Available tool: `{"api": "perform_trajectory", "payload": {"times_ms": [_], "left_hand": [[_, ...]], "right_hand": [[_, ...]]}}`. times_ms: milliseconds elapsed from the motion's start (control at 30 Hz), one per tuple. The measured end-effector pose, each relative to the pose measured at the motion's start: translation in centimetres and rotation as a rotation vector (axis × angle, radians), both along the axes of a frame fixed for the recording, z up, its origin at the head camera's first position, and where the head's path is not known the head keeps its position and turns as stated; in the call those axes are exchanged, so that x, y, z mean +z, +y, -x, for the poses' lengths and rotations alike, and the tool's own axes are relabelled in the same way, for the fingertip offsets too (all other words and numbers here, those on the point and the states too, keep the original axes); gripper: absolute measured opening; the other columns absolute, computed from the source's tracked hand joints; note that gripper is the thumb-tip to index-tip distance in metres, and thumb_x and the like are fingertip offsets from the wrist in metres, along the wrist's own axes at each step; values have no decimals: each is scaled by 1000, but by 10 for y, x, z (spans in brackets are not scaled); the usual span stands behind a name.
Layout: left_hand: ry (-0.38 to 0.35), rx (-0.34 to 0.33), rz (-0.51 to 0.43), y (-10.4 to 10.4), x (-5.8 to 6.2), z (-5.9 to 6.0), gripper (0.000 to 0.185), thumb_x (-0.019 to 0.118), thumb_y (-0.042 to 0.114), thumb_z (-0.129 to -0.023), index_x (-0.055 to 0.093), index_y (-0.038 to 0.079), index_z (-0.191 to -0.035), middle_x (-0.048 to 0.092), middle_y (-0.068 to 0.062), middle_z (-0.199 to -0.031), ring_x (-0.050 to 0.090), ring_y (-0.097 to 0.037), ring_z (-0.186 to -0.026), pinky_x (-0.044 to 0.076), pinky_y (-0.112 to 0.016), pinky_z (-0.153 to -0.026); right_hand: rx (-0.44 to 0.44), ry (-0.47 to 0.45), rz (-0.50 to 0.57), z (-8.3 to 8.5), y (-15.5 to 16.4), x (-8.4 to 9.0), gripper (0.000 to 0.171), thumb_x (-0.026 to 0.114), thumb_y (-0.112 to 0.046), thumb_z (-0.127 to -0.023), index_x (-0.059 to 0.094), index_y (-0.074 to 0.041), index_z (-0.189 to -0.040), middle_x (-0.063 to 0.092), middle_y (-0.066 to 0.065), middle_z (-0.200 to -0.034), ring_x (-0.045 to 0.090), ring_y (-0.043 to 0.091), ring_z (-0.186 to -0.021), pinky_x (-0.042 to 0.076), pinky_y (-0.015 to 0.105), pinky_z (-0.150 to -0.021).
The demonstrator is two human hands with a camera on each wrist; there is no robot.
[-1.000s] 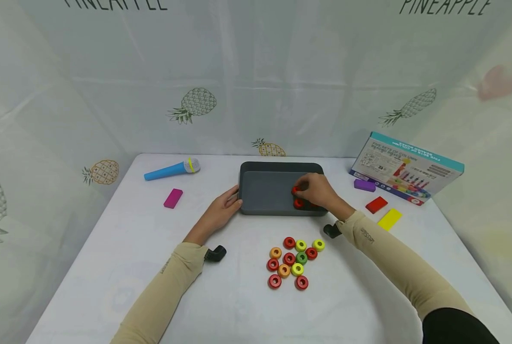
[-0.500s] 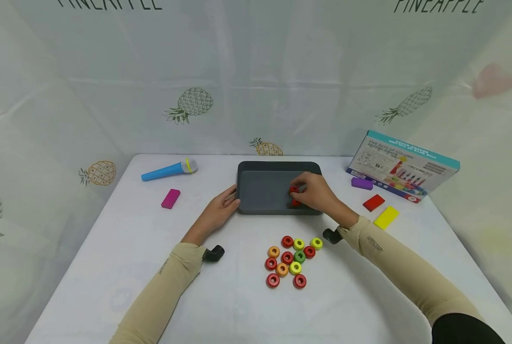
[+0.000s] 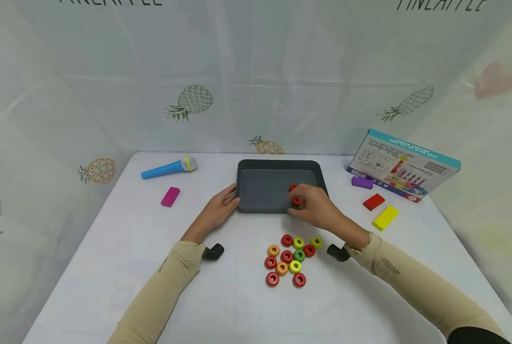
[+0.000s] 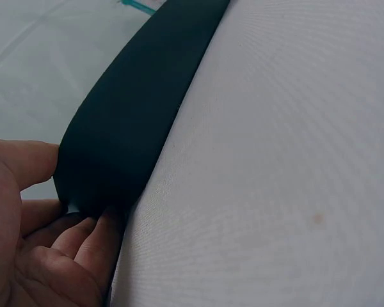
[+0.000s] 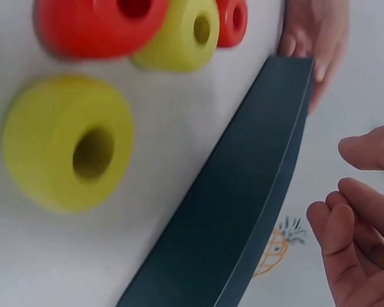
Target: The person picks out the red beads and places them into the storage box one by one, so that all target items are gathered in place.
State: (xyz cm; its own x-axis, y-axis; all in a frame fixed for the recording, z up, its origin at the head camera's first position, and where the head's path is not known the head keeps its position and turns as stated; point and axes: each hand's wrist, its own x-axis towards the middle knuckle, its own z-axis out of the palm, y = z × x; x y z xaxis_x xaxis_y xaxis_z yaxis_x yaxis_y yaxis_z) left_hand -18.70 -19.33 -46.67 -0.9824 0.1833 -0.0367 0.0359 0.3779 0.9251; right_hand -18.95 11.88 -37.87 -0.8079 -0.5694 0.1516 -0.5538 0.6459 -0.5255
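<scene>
Dark grey plastic forms the shallow tray [image 3: 264, 191] at the middle of the white table [image 3: 109, 267]. The left hand [image 3: 214, 212] rests against the tray's near left corner, thumb on the rim and fingers along the outer wall and tucked under the corner, as the left wrist view [image 4: 115, 134] confirms; this contact appears to brace the tray against sliding. The grip is light, fingers only slightly bent.

2 red rings [image 3: 296, 195] lie inside the tray near its right front corner, one just behind the other. The right hand [image 3: 320, 210] hovers over the tray's near right edge, just beside the nearer ring. Its fingers are loosely curled and hold nothing; the right wrist view shows them relaxed and apart [image 5: 361, 217], clear of the tray wall [image 5: 243, 211].

The loose rings [image 3: 291, 259], red, orange, yellow and green, sit in a tight cluster on the table between the forearms, in front of the tray and within reach of the right hand.

Pose: both forearms angle inward toward the tray, in beige sleeves, each with a black wrist camera mount. The left wrist lies low on the table; the right wrist is raised above the cluster.

Elsewhere: a blue toy microphone [image 3: 167, 168], a magenta block [image 3: 170, 196], and purple, red and yellow blocks beside a printed box [image 3: 404, 165].
</scene>
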Motion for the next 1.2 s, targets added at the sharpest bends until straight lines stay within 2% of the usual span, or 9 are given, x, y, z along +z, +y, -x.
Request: {"api": "perform_trajectory", "payload": {"times_ms": [267, 433, 767, 1000, 1200], "left_hand": [[-5, 14, 14, 2, 2, 1, 63, 57, 32, -105, 31, 21, -161, 45, -7, -158, 48, -20, -143, 33, -43, -122], [-12, 13, 4, 3, 1, 2, 63, 57, 32, -105, 31, 21, -161, 45, -6, -158, 47, -18, -143, 33, -42, -122], [-19, 22, -6, 3, 3, 2, 62, 58, 32, -105, 31, 24, -161, 45, -5, -158, 47, -18, -143, 33, -42, -122], [-18, 21, 1, 1, 0, 2, 63, 57, 33, -105, 31, 23, -161, 44, -6, -158, 47, -18, -144, 34, -41, -122], [-19, 14, -8, 1, -1, 1, 63, 57, 33, -105, 30, 22, -161, 44, -7, -159, 47, -19, -144, 35, -41, -121]], "right_hand": [[73, -28, 30, -20, -3, -6, 31, 83, -9, -83, 74, -3, -112, 73, 12, -110, 57, 11, -69, 52, 21, -61], [91, -97, 8, -30, -3, -12, 28, 83, -12, -83, 75, -4, -110, 74, 11, -107, 56, 11, -68, 52, 21, -62], [87, -202, -20, -41, 2, -26, 29, 84, -10, -82, 76, -5, -109, 74, 6, -104, 61, 18, -77, 54, 20, -65], [99, -208, -62, -43, 4, -36, 26, 85, -13, -81, 78, -9, -106, 72, -1, -101, 62, 14, -87, 56, 21, -71], [83, -208, -82, -46, 2, -39, 24, 85, -12, -82, 78, -10, -105, 73, -2, -100, 62, 13, -90, 58, 26, -77]]}}
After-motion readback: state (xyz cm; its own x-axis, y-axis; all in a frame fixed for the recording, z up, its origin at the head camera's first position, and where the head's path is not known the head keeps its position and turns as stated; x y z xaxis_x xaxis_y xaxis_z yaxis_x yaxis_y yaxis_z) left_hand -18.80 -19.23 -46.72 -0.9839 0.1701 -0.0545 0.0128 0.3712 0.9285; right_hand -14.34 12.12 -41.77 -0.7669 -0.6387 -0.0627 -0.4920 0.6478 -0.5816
